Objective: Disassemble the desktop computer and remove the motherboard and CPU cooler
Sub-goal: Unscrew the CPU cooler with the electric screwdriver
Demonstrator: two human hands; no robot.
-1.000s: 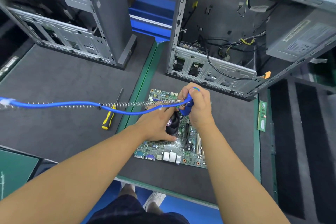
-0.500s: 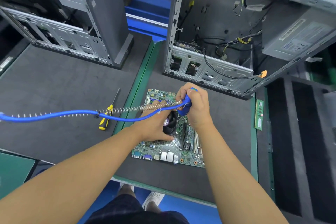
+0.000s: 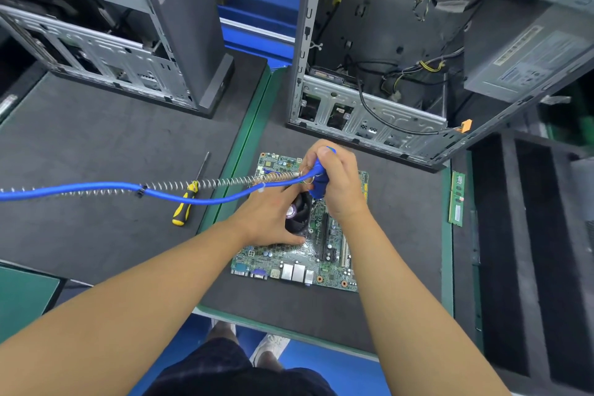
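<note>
The right hand (image 3: 337, 183) was clenched round an upright blue driver (image 3: 318, 185), tip down at the cooler (image 3: 299, 219). The left hand (image 3: 270, 219) clasped the black round cooler, thumb at its near edge. Both holds matched those of half a second before. The green motherboard (image 3: 289, 262) lay flat on a dark foam mat (image 3: 401, 219) before the open steel case (image 3: 369, 106). The driver's blue cable (image 3: 80, 188) and wire spring (image 3: 225, 183) ran leftward.

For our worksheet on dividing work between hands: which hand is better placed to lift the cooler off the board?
Probably the left hand: it grips the cooler; the right hand is busy holding the blue screwdriver.
</note>
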